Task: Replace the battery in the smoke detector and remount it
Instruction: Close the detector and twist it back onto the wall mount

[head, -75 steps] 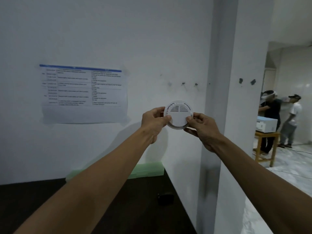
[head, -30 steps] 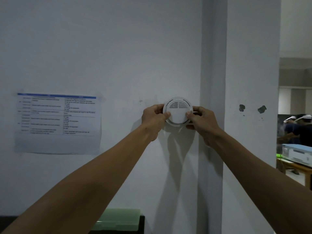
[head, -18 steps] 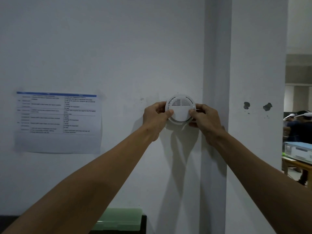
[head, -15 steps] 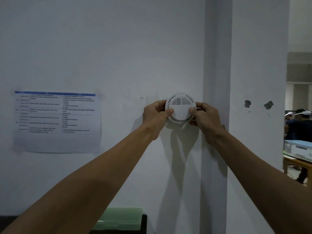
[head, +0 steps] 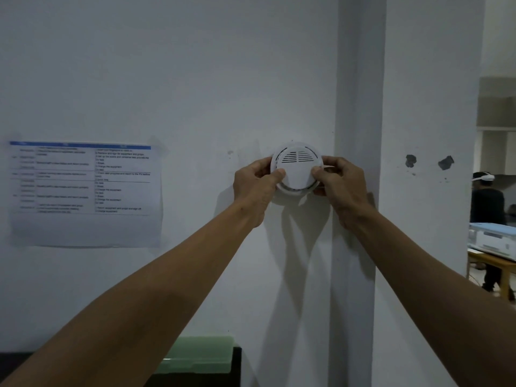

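A round white smoke detector [head: 296,166] with slotted vents on its upper face is pressed flat against the white wall [head: 195,79], just left of a pillar edge. My left hand [head: 255,188] grips its left rim, thumb on the front. My right hand [head: 342,185] grips its right rim, thumb on the front too. The mounting base behind the detector is hidden.
A printed sheet [head: 83,191] is taped to the wall at the left. A white pillar [head: 360,135] juts out right of the detector, with two chipped spots [head: 445,162] further right. A green box [head: 201,356] lies below. At far right, a person [head: 487,202] stands by a table.
Both hands raised the detector from mid-air up to the wall and now hold it flat there. In the last half second it shifted only slightly.
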`<state>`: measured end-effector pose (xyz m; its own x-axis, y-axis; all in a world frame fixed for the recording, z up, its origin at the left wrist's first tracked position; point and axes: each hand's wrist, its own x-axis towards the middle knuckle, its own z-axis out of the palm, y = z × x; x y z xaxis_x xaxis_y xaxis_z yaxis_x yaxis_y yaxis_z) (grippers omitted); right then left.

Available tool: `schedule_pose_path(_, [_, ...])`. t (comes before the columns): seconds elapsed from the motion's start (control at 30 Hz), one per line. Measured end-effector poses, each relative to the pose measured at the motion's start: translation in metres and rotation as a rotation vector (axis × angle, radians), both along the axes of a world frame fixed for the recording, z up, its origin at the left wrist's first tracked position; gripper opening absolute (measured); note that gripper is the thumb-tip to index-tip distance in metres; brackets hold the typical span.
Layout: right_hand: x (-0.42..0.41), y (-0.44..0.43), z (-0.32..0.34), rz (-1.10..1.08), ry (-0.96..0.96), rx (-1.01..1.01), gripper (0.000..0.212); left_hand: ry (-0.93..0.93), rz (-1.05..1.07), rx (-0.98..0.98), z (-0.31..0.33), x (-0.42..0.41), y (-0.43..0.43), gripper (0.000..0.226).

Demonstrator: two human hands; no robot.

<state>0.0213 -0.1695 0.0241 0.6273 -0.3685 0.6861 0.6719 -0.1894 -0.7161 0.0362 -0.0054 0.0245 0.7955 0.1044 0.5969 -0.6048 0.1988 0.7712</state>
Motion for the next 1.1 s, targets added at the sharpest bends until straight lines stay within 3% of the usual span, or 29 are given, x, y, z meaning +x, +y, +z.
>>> schedule_pose_path(0.33, [0.002,0.006,-0.012,0.008,0.010,0.095,0.026,-0.033,0.043,0.077,-0.002,-0.002,0.003,0.043])
schedule_pose_path(0.47, [-0.002,0.007,-0.011,-0.102,0.004,0.032,0.019,-0.043,0.072,0.080,-0.002,-0.006,0.001,0.044])
schedule_pose_path(0.7, [-0.004,0.002,-0.025,-0.106,0.017,-0.019,0.018,-0.163,0.225,0.205,-0.010,-0.018,-0.001,0.054])
schedule_pose_path(0.87, [-0.010,-0.001,-0.027,-0.111,-0.015,-0.082,0.031,-0.234,0.356,0.360,-0.020,-0.021,-0.004,0.072])
schedule_pose_path(1.1, [-0.012,-0.001,-0.017,-0.117,-0.012,-0.059,0.019,-0.211,0.361,0.377,-0.017,-0.025,-0.005,0.073])
